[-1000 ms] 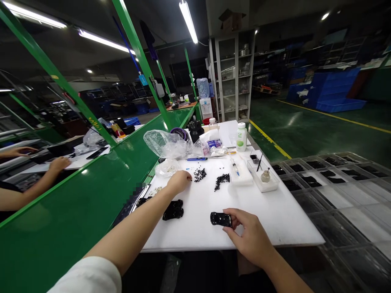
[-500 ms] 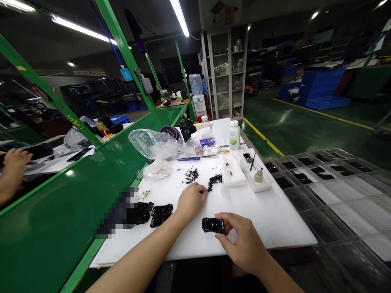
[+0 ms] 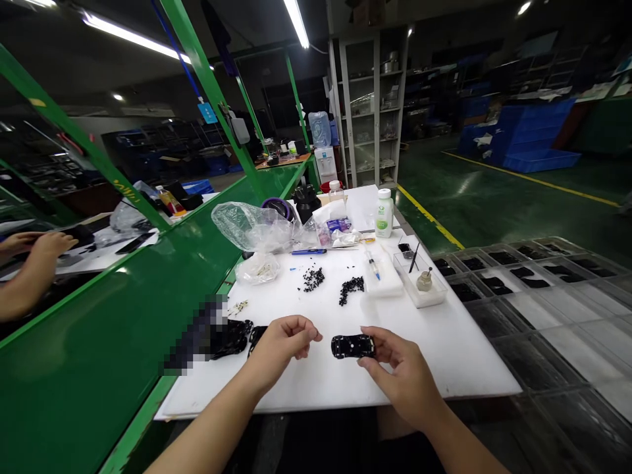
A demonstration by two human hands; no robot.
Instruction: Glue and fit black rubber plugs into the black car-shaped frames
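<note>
My right hand (image 3: 402,368) grips a black toy car chassis (image 3: 352,346) by its right end, between thumb and fingers, just above the white work surface. To its left, my left hand (image 3: 291,342) is closed in a pinch, its fingertips a short gap from the chassis. Whatever lies between those fingertips is too small to make out. Beyond the hands are two loose piles of small black parts, one on the right (image 3: 351,288) and one further left (image 3: 313,280). More black car chassis (image 3: 230,337) lie at the left, partly hidden by my left hand.
A clear box (image 3: 424,293) with a small jar stands at the right, beside a syringe (image 3: 374,266) on a white foam block. Behind are a white bottle (image 3: 384,214), plastic bags (image 3: 257,227) and a blue pen (image 3: 309,251). Across the green partition (image 3: 197,263) a co-worker's hands (image 3: 47,247) show.
My left hand has drawn back from the right pile of small black parts towards the chassis, fingers pinched. My right hand still holds the chassis, now turned slightly flatter to view.
</note>
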